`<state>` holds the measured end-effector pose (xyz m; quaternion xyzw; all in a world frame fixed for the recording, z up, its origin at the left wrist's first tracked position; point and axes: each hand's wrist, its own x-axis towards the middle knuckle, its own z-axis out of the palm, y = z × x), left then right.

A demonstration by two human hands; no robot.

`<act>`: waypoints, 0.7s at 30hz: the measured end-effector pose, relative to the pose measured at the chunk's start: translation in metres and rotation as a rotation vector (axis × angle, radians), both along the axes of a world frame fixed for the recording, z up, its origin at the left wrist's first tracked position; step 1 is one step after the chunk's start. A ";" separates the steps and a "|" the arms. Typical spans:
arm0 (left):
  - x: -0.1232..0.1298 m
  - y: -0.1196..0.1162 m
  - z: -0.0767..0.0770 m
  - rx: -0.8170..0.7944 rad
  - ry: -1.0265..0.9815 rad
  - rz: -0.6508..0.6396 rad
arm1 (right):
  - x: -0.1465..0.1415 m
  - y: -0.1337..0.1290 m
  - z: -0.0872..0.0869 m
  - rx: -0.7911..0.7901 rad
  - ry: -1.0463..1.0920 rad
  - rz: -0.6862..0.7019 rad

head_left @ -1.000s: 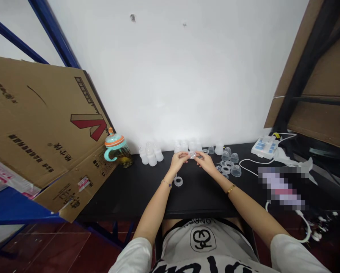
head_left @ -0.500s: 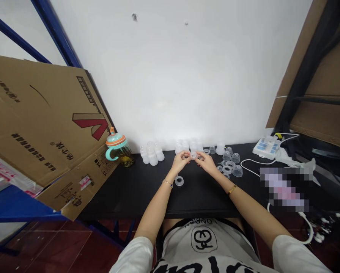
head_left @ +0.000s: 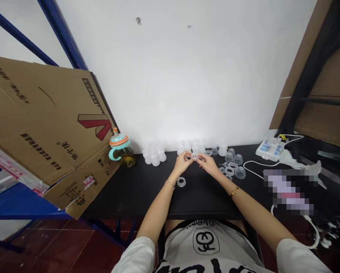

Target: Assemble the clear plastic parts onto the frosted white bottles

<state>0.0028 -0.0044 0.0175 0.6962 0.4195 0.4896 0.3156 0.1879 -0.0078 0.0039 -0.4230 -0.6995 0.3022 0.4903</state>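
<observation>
A small clear plastic ring (head_left: 194, 156) is sitting between the fingertips (head_left: 189, 155) of both hands, above the far part of the table. Its round opening is facing roughly upward, so it is showing no clear long axis; its exact tilt is too small to tell. The left hand (head_left: 183, 163) and right hand (head_left: 207, 165) are coming in from opposite sides, with their fingers curled and pinching the ring's edge.

A black table (head_left: 130, 201) is running along a white wall (head_left: 172, 76), above a dark red tile floor (head_left: 73, 246). At far left, a cardboard sheet (head_left: 44, 129) is leaning against a blue metal shelf frame (head_left: 62, 34).

Along the table, one teal-handled cup (head_left: 121, 149) with an orange band is standing beside the cardboard. Next come three frosted bottles (head_left: 153, 156), then about four more (head_left: 190, 147) behind the hands. One more clear ring (head_left: 181, 182) is lying in front of the left hand. Further right, about four clear domed cups (head_left: 238, 160) and several rings (head_left: 229, 167) are clustering, some overlapping, so the count is uncertain. One white control unit (head_left: 269, 149) is trailing a white cord (head_left: 255, 163), and one pixelated patch (head_left: 291, 191) is hiding whatever lies there.
</observation>
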 end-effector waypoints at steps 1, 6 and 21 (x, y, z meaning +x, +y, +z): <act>0.000 -0.001 0.000 0.006 0.016 0.000 | 0.000 -0.001 0.001 0.005 -0.012 -0.002; 0.003 -0.007 0.002 0.037 0.113 0.017 | 0.001 -0.004 0.004 0.059 -0.084 -0.026; 0.004 -0.010 0.003 0.045 0.137 0.031 | 0.000 -0.003 0.003 0.092 -0.150 -0.043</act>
